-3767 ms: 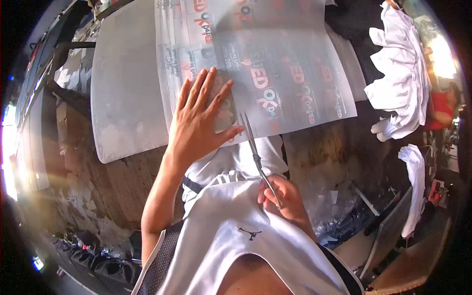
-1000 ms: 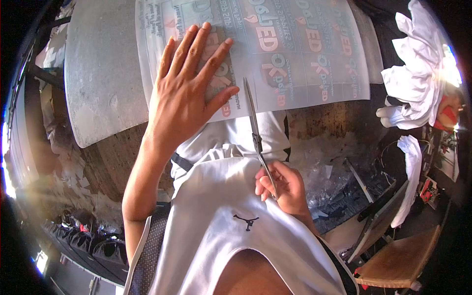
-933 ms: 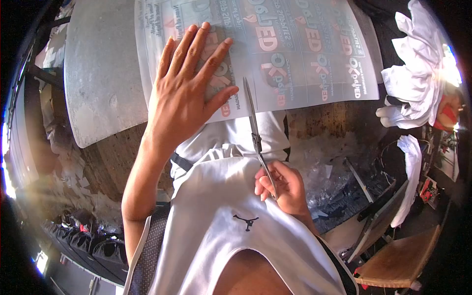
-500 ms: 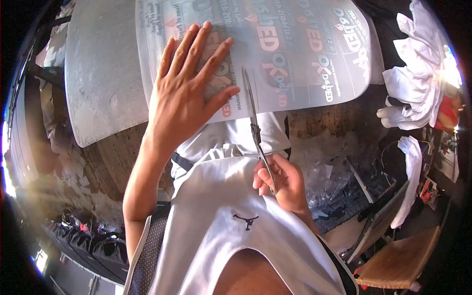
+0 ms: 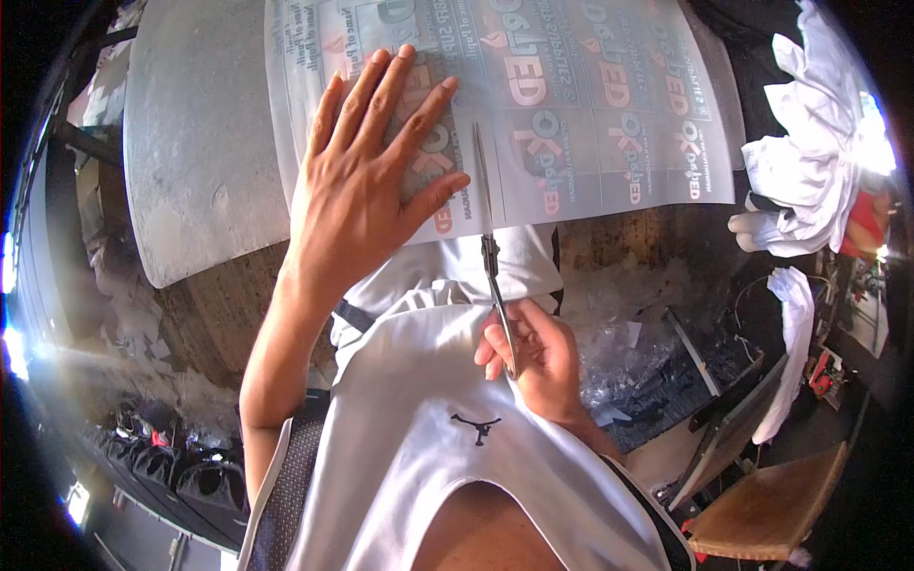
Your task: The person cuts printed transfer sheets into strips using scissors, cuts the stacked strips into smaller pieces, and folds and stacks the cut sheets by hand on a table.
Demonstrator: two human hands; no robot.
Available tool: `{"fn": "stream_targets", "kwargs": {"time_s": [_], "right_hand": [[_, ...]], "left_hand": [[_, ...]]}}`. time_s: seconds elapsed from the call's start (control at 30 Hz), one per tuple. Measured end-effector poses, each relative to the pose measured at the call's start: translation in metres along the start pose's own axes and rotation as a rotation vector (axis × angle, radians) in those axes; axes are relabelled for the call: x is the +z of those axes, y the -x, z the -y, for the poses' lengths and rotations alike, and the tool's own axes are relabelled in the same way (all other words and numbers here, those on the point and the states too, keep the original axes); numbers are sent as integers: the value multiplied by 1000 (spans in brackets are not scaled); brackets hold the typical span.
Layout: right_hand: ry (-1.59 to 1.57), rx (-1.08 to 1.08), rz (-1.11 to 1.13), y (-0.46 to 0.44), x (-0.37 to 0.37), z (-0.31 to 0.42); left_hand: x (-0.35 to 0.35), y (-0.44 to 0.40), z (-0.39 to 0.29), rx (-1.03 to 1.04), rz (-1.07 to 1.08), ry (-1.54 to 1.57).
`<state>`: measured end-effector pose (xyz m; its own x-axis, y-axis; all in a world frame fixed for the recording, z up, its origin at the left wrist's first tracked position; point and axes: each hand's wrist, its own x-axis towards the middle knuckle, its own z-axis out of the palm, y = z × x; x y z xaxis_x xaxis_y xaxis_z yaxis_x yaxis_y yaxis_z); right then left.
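Observation:
My left hand (image 5: 367, 167) lies flat with its fingers spread on a translucent printed sheet (image 5: 600, 186), pressing it to the grey board (image 5: 205, 190) beneath. Mirrored lettering in red, blue and white shows on the sheet. In my right hand (image 5: 543, 352), a pair of scissors (image 5: 490, 252) is held by its handles close to my shirt. The long blades point away from me and reach over the sheet's near edge, between the left thumb and the red lettering on the right. Whether the sheet lies between the blades is hard to make out.
White cloths (image 5: 800, 143) hang at the right, with another white cloth strip (image 5: 788, 343) below them. A brown wooden board (image 5: 771, 504) stands at lower right. Clear plastic scraps (image 5: 619, 352) lie on the floor. Black bags or cloth (image 5: 209, 481) are at lower left.
The right end of the sheet, curled up before, now lies flatter with its corner extended. My right hand and the scissors have shifted slightly left. My left hand stays nearly in place.

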<state>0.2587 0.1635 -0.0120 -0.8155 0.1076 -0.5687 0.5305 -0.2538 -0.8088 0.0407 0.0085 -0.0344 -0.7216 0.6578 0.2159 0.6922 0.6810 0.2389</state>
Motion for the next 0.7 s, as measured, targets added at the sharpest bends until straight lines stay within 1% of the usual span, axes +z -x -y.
{"fn": "stream_targets", "kwargs": {"time_s": [0.2,0.27,0.5,0.7], "right_hand": [[-12,37,-7,-1,6,3],[-67,-3,-26,-2,9,3],[-67,-21,-37,-5,18,5],[-42,33,-35,-7,21,8]], "left_hand": [[-2,-1,-1,-9,4,13],[-1,-1,0,-10,7,7],[-2,-1,-1,-17,5,27],[-4,-2,-1,-8,-1,65]]}}
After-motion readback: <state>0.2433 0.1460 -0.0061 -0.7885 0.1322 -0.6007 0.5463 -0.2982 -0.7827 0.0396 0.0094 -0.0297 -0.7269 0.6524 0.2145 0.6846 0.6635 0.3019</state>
